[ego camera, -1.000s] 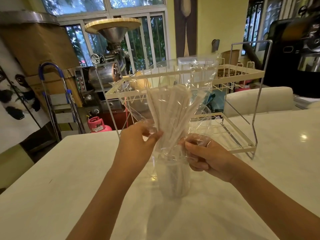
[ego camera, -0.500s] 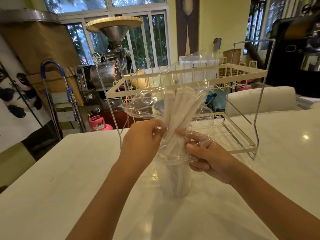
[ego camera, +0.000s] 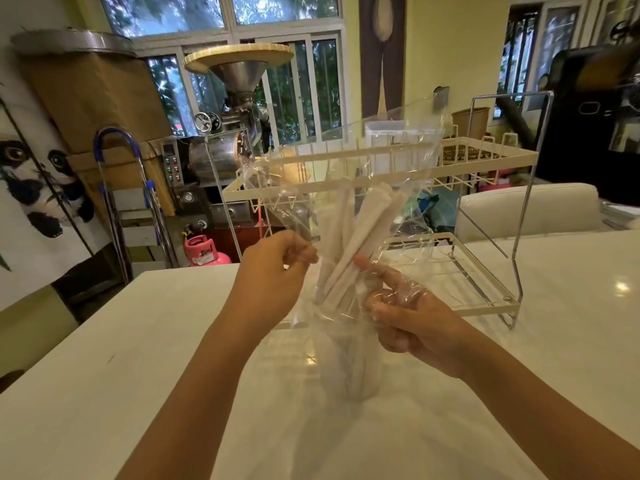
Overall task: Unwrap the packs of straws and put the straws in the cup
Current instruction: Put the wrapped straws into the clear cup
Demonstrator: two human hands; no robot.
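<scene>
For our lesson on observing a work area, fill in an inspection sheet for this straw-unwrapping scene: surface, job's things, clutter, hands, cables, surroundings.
Surface: white table, glossy, with light reflections.
Job's things: paper-wrapped straws stand bunched in a clear cup; the clear plastic wrapper hangs loosely around them, open at the top.
Clutter: two-tier wire dish rack on the table behind the cup.
Hands: left hand pinches the wrapper's left edge; right hand grips the wrapper near the cup's rim, forefinger extended toward the straws.
Cables: nothing seen.
Surroundings: metal machine with funnel, pink gas cylinder, folding step ladder, windows.
</scene>
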